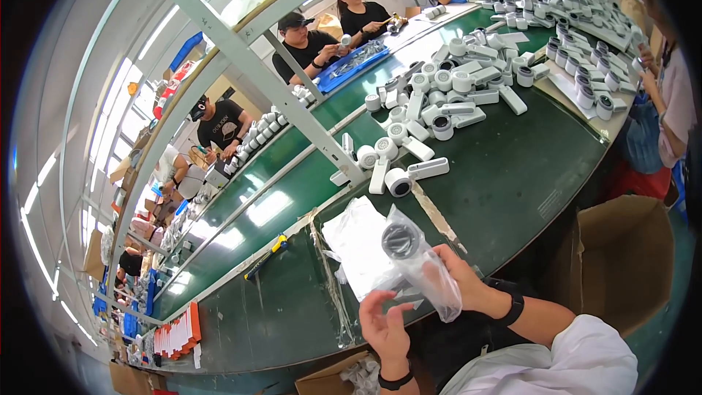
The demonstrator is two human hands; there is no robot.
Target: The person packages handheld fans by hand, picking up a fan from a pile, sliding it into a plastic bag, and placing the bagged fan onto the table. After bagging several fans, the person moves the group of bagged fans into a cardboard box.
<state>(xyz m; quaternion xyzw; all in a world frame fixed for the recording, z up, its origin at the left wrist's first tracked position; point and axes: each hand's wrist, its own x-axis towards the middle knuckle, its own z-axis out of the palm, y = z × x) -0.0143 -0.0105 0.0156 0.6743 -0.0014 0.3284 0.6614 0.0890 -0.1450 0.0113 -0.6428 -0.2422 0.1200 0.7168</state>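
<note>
My right hand is closed around a white handheld fan inside a clear plastic bag. The fan's round, dark-centred head points away from me, and the loose end of the bag hangs toward me. Beside that end is my left hand, fingers apart and slightly curled, with nothing visible in it. A stack of clear plastic bags lies on the green worktable just beyond my hands. Past it, a large heap of similar white fans spreads across the table, the nearest one lying close to the bags.
A yellow-and-black utility knife lies left of the bags. Orange-and-white flat boxes stand at the table's left end. An open cardboard box is at my right, another below. A metal shelf post rises ahead; several people work beyond.
</note>
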